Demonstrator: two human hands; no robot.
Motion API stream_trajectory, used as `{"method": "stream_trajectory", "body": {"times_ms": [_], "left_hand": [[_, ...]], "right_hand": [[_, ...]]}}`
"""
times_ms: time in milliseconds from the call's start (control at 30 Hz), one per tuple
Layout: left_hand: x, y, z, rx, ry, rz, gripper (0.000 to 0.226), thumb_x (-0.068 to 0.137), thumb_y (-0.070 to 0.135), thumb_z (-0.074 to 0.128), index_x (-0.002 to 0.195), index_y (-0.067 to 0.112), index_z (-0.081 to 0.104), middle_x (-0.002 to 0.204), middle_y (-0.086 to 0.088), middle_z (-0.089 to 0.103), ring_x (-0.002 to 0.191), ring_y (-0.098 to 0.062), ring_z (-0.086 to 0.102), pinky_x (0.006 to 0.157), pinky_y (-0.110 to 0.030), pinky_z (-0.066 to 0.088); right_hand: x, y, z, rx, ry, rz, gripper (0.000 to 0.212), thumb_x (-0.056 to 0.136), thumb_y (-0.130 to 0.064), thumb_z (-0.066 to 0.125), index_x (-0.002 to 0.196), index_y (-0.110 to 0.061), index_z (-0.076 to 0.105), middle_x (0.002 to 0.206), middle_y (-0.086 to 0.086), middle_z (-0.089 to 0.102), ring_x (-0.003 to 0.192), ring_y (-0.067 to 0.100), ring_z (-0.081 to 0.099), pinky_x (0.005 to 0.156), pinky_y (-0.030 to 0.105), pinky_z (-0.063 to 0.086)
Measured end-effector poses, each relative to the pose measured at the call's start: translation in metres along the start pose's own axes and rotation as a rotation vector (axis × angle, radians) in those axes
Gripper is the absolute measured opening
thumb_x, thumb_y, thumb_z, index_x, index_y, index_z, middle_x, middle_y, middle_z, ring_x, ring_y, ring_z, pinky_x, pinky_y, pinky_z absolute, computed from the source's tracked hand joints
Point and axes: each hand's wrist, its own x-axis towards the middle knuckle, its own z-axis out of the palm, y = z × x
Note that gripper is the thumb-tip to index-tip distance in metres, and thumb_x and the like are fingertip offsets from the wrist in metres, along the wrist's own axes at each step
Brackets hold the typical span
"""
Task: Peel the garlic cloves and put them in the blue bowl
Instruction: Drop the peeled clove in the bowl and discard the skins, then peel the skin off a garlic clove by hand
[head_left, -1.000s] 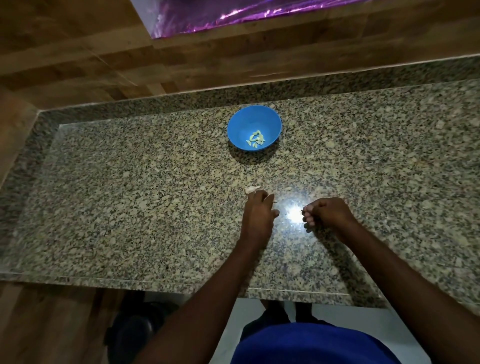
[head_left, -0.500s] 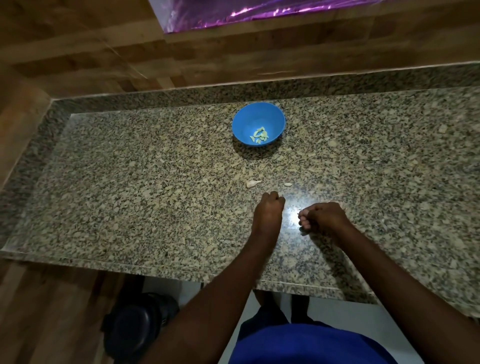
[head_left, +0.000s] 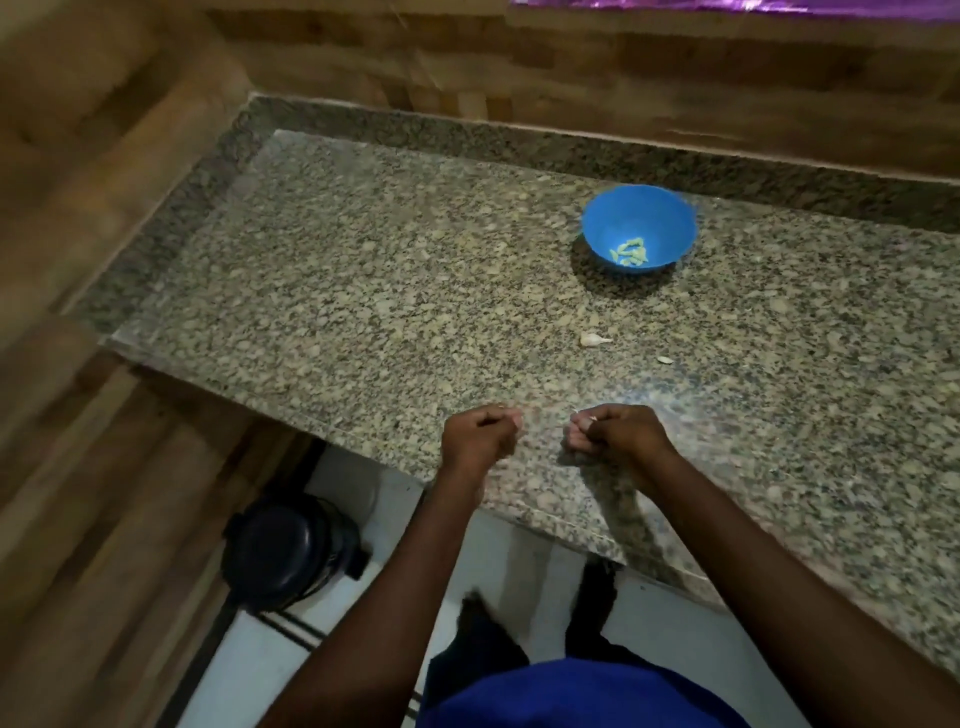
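Observation:
The blue bowl (head_left: 639, 208) stands at the back of the granite counter (head_left: 363, 291) and holds several peeled garlic cloves (head_left: 628, 253). One unpeeled clove (head_left: 595, 340) lies on the counter in front of the bowl, with a small pale scrap (head_left: 665, 359) to its right. Both hands hover over the counter's front edge, well short of that clove. My left hand (head_left: 480, 436) is curled into a fist, and nothing shows in it. My right hand (head_left: 615, 436) is curled too, and its fingertips pinch a small pale garlic piece (head_left: 578, 415).
A wooden wall runs along the back and left side of the counter. A black bin (head_left: 291, 551) stands on the white floor below the counter's left front corner. Bare granite stretches to the left of the bowl.
My left hand has drawn back from the clove on the counter towards the front edge. The view has swung left and down, so the bowl now sits to the right and the bin shows fully.

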Motion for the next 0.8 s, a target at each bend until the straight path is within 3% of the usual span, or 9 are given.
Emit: {"method": "stream_trajectory", "body": {"times_ms": [100,267,400,567,633,700,800], "left_hand": [[-0.007,-0.002,-0.052,-0.208,0.021,-0.075,0.004,0.084,0.005,0.077,0.087,0.009,0.077,0.088,-0.009,0.078,0.078,-0.022,0.071,0.078,-0.035,0.055],[-0.033,-0.005,-0.162,-0.54,0.038,-0.028,0.01,0.089,-0.005,0.068,0.093,0.003,0.072,0.086,-0.007,0.076,0.082,-0.014,0.073,0.074,-0.019,0.056],[-0.043,-0.024,-0.268,-0.635,0.126,0.003,0.013,0.088,-0.005,0.069,0.099,0.001,0.072,0.092,-0.01,0.076,0.087,-0.015,0.073,0.077,-0.019,0.056],[-0.048,-0.06,-0.4,-0.741,0.235,-0.005,0.013,0.09,-0.008,0.064,0.092,0.003,0.071,0.081,-0.005,0.076,0.08,-0.014,0.072,0.074,-0.019,0.057],[-0.049,-0.078,-0.445,-0.757,0.283,-0.013,0.015,0.091,-0.009,0.061,0.092,0.003,0.069,0.078,-0.003,0.076,0.078,-0.012,0.072,0.072,-0.018,0.057],[-0.051,-0.096,-0.481,-0.768,0.323,-0.025,0.016,0.092,-0.01,0.06,0.093,0.003,0.069,0.077,-0.002,0.076,0.076,-0.01,0.073,0.074,-0.018,0.058],[-0.05,-0.127,-0.523,-0.813,0.375,-0.037,0.017,0.091,-0.011,0.06,0.095,0.003,0.069,0.085,-0.007,0.075,0.084,-0.014,0.072,0.076,-0.02,0.059]], "right_hand": [[-0.006,0.004,0.053,-0.032,-0.083,0.001,0.005,0.086,0.017,0.062,0.088,0.016,0.067,0.087,0.028,0.069,0.074,0.035,0.069,0.071,0.038,0.063],[-0.033,0.024,0.173,-0.164,-0.266,-0.001,0.01,0.09,0.009,0.063,0.098,0.012,0.068,0.084,0.022,0.071,0.07,0.024,0.071,0.061,0.024,0.06],[-0.062,0.06,0.284,-0.22,-0.389,0.021,0.016,0.092,0.009,0.061,0.105,0.017,0.064,0.085,0.021,0.068,0.075,0.025,0.067,0.065,0.025,0.061],[-0.083,0.118,0.41,-0.34,-0.482,0.054,0.016,0.093,0.008,0.059,0.106,0.015,0.063,0.082,0.019,0.066,0.062,0.018,0.07,0.053,0.02,0.056],[-0.086,0.14,0.448,-0.376,-0.519,0.076,0.007,0.094,0.007,0.058,0.093,0.01,0.065,0.076,0.017,0.068,0.059,0.016,0.071,0.054,0.02,0.057],[-0.09,0.159,0.48,-0.418,-0.547,0.097,0.013,0.095,0.007,0.056,0.085,0.005,0.063,0.065,0.012,0.069,0.057,0.017,0.07,0.053,0.019,0.056],[-0.091,0.185,0.517,-0.451,-0.568,0.173,0.009,0.098,0.008,0.052,0.094,0.006,0.06,0.075,0.015,0.063,0.062,0.017,0.068,0.054,0.021,0.058]]}}
